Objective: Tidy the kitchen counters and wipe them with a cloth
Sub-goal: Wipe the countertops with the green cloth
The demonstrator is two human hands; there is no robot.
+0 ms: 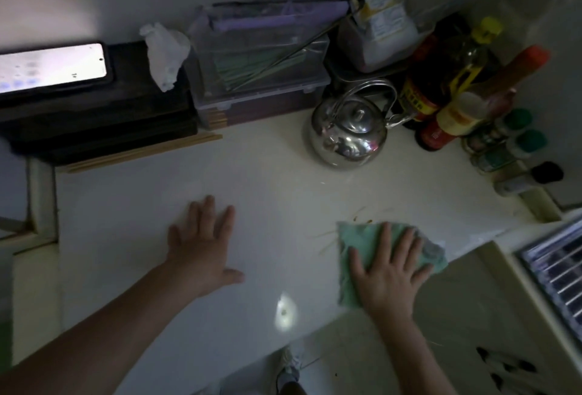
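Fingers straight, your right hand [389, 272] presses the pale green cloth [356, 237], your left hand [201, 246] the white counter [283, 180]. A loose wipe could smear the brown streaks [359, 214] farther.

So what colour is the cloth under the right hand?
The cloth is light green, greyish near its right edge; the head view shows it.

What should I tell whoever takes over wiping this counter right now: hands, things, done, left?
Left hand: open, flat on the bare counter.
Right hand: open, pressing flat on the green cloth near the front edge.
Done: how much has been wiped cannot be told.
Brown streaks show just beyond the cloth.
Left: wipe the streaks, then around the steel kettle, sauce bottles and loose chopsticks.
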